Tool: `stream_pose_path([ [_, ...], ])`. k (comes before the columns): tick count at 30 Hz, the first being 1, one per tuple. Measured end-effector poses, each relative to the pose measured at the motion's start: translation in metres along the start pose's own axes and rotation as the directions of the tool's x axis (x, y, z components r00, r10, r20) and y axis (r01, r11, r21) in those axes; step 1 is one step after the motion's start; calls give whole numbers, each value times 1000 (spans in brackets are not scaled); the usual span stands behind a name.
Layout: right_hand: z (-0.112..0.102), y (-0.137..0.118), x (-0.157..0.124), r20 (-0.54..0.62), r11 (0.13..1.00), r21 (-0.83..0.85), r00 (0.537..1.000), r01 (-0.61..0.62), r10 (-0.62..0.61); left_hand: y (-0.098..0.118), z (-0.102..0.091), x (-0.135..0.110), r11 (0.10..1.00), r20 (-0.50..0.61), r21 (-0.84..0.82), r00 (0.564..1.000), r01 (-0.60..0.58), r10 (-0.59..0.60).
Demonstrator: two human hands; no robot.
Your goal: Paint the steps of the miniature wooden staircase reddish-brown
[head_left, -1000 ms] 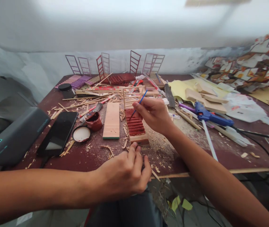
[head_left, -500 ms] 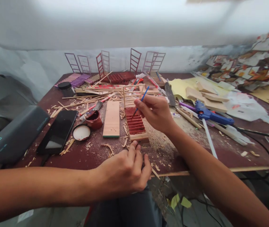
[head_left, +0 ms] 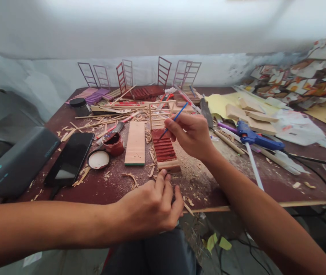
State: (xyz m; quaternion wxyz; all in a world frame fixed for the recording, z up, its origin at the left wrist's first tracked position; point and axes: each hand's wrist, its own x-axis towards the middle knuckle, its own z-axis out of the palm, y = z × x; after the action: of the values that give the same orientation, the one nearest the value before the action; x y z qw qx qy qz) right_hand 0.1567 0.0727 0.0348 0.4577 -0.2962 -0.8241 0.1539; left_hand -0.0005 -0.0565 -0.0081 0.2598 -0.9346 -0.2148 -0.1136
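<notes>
My right hand (head_left: pixel 193 134) pinches a thin blue paintbrush (head_left: pixel 177 115), its tip down on the red-painted slats of a small wooden stair model (head_left: pixel 164 149) at the table's middle. My left hand (head_left: pixel 151 206) rests at the near table edge with fingers curled, its fingertips touching the unpainted near end of that model. An open pot of red paint (head_left: pixel 113 143) and its white-lined lid (head_left: pixel 99 159) sit just left of a plain wooden slab (head_left: pixel 135 143).
A black phone (head_left: pixel 70 158) and a grey box (head_left: pixel 16 162) lie at the left. A blue glue gun (head_left: pixel 256 139) with its cord lies at the right. Painted ladder-like frames (head_left: pixel 163 72) lean on the back wall. Wood scraps and sticks litter the maroon table (head_left: pixel 99 187).
The brush tip has shifted slightly along the red slats. My left hand stays put at the model's near end.
</notes>
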Motion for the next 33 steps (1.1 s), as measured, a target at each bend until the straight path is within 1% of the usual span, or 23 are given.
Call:
stream_pose_path([
  [2,1,1,0,19,1000,-20,1000,4,-4,0,-1,0,1000,-2,-1,1000,-3,3],
  [5,3,3,0,64,997,-52,997,50,-47,-1,-2,0,1000,-1,-2,1000,-5,5],
  [8,5,3,0,85,998,-23,994,66,-64,0,-2,-1,1000,6,-3,1000,1,-1],
  [12,3,2,0,12,999,42,1000,-6,5,0,-1,-1,1000,7,-7,1000,4,-4],
  [14,1,2,0,5,999,44,1000,-13,13,1,0,-1,1000,6,-10,1000,0,0],
  [19,3,2,-1,84,994,-16,991,106,-104,1,1,-1,1000,3,-9,1000,8,-8],
  [22,6,2,-2,115,989,-12,983,144,-142,1,0,-1,1000,-3,-4,1000,5,-5],
  [25,4,0,-1,78,992,5,989,123,-123,0,0,-1,1000,-7,0,1000,3,-3],
  [31,-9,-3,3,-34,1000,-2,999,28,-28,0,0,-1,1000,-8,-3,1000,4,-4],
  [33,-12,-3,4,-28,1000,17,1000,14,-14,1,0,-1,1000,-12,-9,1000,4,-4],
])
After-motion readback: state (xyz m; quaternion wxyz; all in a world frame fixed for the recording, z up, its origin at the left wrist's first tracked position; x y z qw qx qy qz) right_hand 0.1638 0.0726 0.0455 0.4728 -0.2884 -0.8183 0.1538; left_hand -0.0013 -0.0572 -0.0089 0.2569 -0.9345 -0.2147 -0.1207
